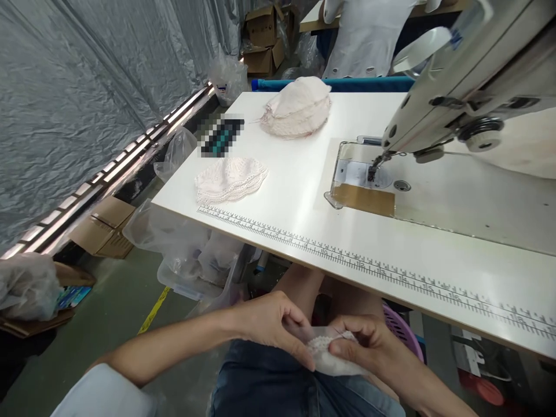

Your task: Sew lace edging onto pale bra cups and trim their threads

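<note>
At the lower centre of the frame, the right hand (369, 344) pinches a white lacy piece (330, 358) in a narrow grip, thumb on top. The left hand (268, 321) is at the piece's left edge, thumb and fingers parted; whether its grip holds cloth, one cannot tell. Lacy cloth (230, 178) lies on the bench (291, 191) left of centre, a pale fabric pile (299, 110) at upper centre, a sewing machine (467, 81) at upper right.

A plain, pale bluish-white cloth sleeve (108, 394) at the lower left of the frame ends near the elbow; dark blue denim legwear (264, 379) with a raised seam (313, 397) covers the bottom centre.
</note>
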Motion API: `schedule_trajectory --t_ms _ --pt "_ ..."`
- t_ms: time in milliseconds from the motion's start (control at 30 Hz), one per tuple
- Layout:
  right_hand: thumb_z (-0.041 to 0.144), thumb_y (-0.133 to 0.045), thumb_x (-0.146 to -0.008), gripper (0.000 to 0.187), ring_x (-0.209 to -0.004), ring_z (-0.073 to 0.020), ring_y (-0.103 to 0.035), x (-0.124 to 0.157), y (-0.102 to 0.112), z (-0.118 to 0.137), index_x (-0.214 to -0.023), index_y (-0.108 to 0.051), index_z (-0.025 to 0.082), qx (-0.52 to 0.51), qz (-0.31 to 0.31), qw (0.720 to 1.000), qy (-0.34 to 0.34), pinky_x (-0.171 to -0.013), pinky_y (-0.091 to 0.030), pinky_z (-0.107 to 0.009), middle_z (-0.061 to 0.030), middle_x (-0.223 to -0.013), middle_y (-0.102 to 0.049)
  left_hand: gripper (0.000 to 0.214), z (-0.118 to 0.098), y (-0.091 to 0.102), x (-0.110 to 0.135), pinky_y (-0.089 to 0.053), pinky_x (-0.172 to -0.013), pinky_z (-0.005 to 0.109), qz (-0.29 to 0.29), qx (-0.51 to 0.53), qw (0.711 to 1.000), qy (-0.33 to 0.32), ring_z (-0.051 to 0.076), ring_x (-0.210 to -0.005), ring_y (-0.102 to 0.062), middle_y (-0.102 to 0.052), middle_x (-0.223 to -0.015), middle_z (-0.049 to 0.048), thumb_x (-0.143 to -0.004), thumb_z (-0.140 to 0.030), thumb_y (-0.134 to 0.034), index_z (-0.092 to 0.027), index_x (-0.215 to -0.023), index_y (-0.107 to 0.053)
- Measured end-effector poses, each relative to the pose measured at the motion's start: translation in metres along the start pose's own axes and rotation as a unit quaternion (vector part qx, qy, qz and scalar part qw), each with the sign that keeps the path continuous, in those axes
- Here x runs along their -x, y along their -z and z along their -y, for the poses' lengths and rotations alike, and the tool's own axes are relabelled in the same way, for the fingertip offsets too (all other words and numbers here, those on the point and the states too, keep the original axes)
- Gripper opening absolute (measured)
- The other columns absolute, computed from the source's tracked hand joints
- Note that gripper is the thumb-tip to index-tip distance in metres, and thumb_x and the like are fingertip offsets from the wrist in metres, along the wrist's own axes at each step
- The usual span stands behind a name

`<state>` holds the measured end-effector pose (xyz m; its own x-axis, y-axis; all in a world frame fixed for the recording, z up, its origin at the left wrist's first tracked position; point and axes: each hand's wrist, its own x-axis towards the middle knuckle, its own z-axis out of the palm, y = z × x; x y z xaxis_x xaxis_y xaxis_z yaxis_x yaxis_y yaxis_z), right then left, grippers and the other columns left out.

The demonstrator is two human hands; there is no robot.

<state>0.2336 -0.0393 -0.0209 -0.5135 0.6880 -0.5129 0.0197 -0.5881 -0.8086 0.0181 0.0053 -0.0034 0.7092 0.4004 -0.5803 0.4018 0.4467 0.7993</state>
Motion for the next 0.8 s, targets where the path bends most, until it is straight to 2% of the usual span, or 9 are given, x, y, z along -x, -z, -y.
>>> schedule_trajectory --t_ms 67,167,300,467,600,800 --pt "0.04 -0.075 -0.068 0.023 -0.061 -0.0112 -0.052 0.002 -0.001 0.001 -0.074 -0.072 0.017 0.006 0.0 1.0 0.008 -0.056 -0.039 -0.02 0.0004 -0.066 -0.064 0.036 -0.001 -0.004 -0.002 -0.038 -0.054 0.017 -0.027 -0.013 1.0 -0.009 0.009 -0.057 -0.052 -0.065 -0.065 -0.0012 -0.061 -0.04 -0.078 -0.012 -0.083 -0.074" --pt "0.038 -0.074 -0.071 0.021 -0.062 -0.0106 -0.052 0.005 0.003 -0.002 -0.076 -0.07 0.018 -0.003 0.005 1.0 0.014 -0.058 -0.038 -0.019 0.0015 -0.068 -0.063 0.032 -0.001 -0.005 -0.001 -0.037 -0.054 0.017 -0.049 -0.024 0.998 -0.015 0.008 -0.055 -0.05 -0.064 -0.062 0.0 -0.063 -0.039 -0.076 -0.011 -0.078 -0.074" --pt "0.04 -0.073 -0.072 0.022 -0.067 -0.012 -0.055 0.007 0.005 -0.005 -0.077 -0.067 0.019 -0.027 0.01 1.0 0.013 -0.062 -0.041 -0.02 0.0021 -0.072 -0.065 0.036 -0.002 0.0 0.006 -0.037 -0.054 0.018 -0.055 -0.03 0.998 0.005 0.009 -0.057 -0.049 -0.064 -0.064 0.001 -0.061 -0.043 -0.077 -0.011 -0.075 -0.073" --pt "0.041 -0.072 -0.072 0.024 -0.063 -0.0109 -0.054 0.007 -0.002 0.002 -0.074 -0.066 0.018 0.026 0.007 0.999 0.026 -0.059 -0.04 -0.019 0.0026 -0.067 -0.063 0.046 -0.003 -0.003 0.006 -0.033 -0.053 0.017 -0.041 -0.091 0.994 0.036 0.009 -0.059 -0.047 -0.059 -0.062 -0.0021 -0.056 -0.05 -0.078 -0.012 -0.082 -0.073" --pt "0.039 -0.07 -0.074 0.02 -0.065 -0.0111 -0.054 0.011 -0.005 0.005 -0.076 -0.065 0.02 0.044 0.001 0.999 0.031 -0.058 -0.039 -0.018 0.0035 -0.069 -0.063 0.044 -0.002 -0.01 0.0 -0.031 -0.051 0.018 -0.059 -0.112 0.992 0.023 0.008 -0.057 -0.043 -0.053 -0.059 -0.0034 -0.061 -0.051 -0.074 -0.011 -0.081 -0.073" --pt "0.037 -0.064 -0.081 0.015 -0.074 -0.0163 -0.058 0.015 -0.005 0.004 -0.081 -0.065 0.022 0.202 -0.025 0.977 0.065 -0.063 -0.039 -0.02 0.002 -0.076 -0.066 0.038 -0.002 -0.013 0.0 -0.031 -0.051 0.017 -0.09 -0.123 0.988 0.011 0.009 -0.059 -0.045 -0.054 -0.06 -0.0033 -0.063 -0.046 -0.073 -0.011 -0.08 -0.073"
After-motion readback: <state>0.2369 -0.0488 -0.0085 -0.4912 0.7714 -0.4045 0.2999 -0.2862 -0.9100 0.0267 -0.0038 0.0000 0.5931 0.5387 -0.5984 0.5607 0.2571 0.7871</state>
